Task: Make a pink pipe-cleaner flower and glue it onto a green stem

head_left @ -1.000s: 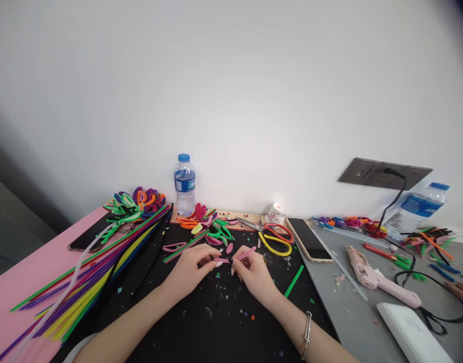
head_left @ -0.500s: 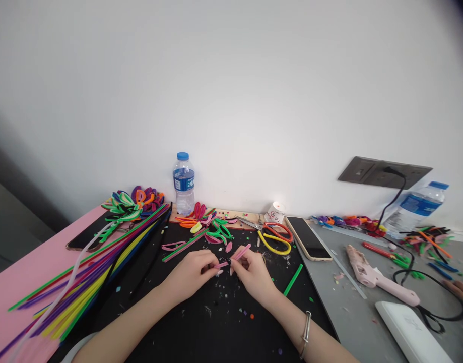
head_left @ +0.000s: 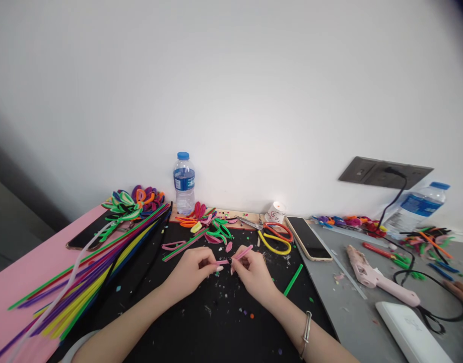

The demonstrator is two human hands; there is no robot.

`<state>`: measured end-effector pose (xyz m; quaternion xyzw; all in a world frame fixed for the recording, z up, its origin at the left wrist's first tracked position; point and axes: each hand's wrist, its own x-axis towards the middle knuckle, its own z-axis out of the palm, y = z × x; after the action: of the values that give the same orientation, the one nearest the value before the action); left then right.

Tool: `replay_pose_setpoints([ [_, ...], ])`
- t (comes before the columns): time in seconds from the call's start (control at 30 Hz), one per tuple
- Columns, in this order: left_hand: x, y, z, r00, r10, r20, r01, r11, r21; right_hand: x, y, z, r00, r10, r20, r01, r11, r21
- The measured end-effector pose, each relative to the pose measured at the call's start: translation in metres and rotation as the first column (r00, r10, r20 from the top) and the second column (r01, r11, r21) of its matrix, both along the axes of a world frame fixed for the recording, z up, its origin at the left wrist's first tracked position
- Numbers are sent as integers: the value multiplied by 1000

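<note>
Centrally, above a black mat (head_left: 193,327) on the worktop, a thin pink stem (head_left: 222,262) is held between the two hands, which are kept slightly apart. Its near end is pinched between the thumb and forefinger of the left hand (head_left: 197,267), while its other stretch is gripped by the right hand (head_left: 251,269), beyond whose fingers a pink length is seen slanting up. A small black piece (head_left: 230,260) can be seen at the right fingertips; how it is joined to the stem cannot be told. Just beyond the hands, green loops (head_left: 221,229) and other shaped pieces are scattered. To the right of these, scissors with red and yellow handles (head_left: 276,250) are laid near a phone (head_left: 310,239) and a small paper cup (head_left: 275,214). A short green stem (head_left: 293,280) is placed beside the right forearm. On the left, a bundle of coloured stems (head_left: 103,267) is spread across the mat and a pink surface (head_left: 23,287). Farther right, a pink glue gun (head_left: 386,286) is laid on a grey area, and part of another person's hand (head_left: 461,291) is seen at the edge.
</note>
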<state>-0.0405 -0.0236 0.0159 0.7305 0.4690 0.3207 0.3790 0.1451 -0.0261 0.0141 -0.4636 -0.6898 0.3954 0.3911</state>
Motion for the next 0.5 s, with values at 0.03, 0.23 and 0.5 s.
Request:
replay_pose_setpoints([
  [0.03,1,0,0,998,22,52,-20,999,-35,-1,-1,1,1000,7,-17,-7,1000,-12],
  [0.23,6,1,1,933,133,334,-69,978,-198,-8,-6,5,978,58,-203,-94,980,-176],
  [0.5,2,4,0,924,103,368,-16,973,-231,-3,0,5,976,29,-216,-78,973,-218],
])
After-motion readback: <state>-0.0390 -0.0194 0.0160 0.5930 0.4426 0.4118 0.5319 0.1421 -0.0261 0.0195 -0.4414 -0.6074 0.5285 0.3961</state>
